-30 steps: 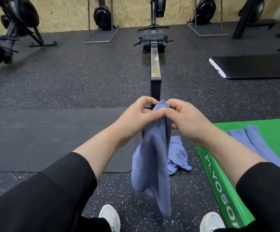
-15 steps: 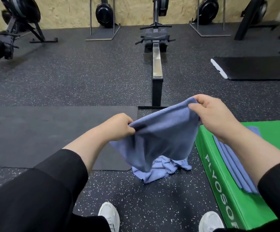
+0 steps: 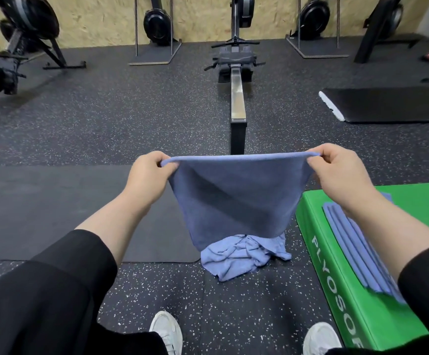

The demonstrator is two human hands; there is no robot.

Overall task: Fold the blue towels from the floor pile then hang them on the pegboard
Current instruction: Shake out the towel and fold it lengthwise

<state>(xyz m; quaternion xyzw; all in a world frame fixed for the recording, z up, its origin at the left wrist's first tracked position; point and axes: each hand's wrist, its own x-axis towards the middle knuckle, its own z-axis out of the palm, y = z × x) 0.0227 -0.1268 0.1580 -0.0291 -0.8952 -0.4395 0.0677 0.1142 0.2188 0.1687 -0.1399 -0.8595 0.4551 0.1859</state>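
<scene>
Blue towel [image 3: 236, 198] hangs in the air between both hands, above the crumpled floor pile [image 3: 244, 254]. Left hand [image 3: 152, 172] pinches one top corner, right hand [image 3: 336, 170] pinches the other. Top edge pulled taut and level, likely to square it up for a fold. Long axis cannot be judged; top edge runs left to right, the body drops straight down. Folded towels [image 3: 356, 249] lie on the green plyo box [image 3: 336, 278], probably awaiting hanging.
</scene>
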